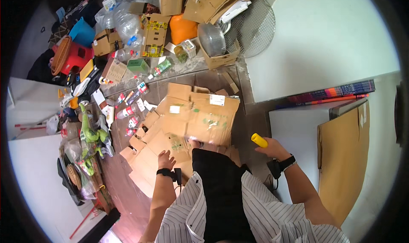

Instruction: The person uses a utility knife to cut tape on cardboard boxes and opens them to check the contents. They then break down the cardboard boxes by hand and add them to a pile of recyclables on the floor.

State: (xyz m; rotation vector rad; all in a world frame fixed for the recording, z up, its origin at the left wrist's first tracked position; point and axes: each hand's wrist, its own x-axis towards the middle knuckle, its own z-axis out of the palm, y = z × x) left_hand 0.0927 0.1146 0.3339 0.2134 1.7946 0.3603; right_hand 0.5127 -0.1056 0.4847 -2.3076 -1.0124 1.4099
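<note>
My right hand (273, 149) is wrapped round a yellow cylindrical handle-like thing (259, 140); its round end points up and left, and the rest is hidden in my fist. My left hand (165, 161) holds nothing, its fingers apart, over flattened cardboard (147, 171) spread on the floor. In front of me a brown cardboard box (211, 121), with a white label and clear tape, lies on top of those sheets. Both hands are apart from this box. A dark strap with a small black device is on each wrist.
Plastic bottles (126, 111) lie to the left of the cardboard. Beyond are boxes (154, 35), a round wire mesh (255, 26) and a blue bucket (82, 32). A green toy dinosaur (88, 132) stands left; a cardboard sheet (343, 158) leans at the right.
</note>
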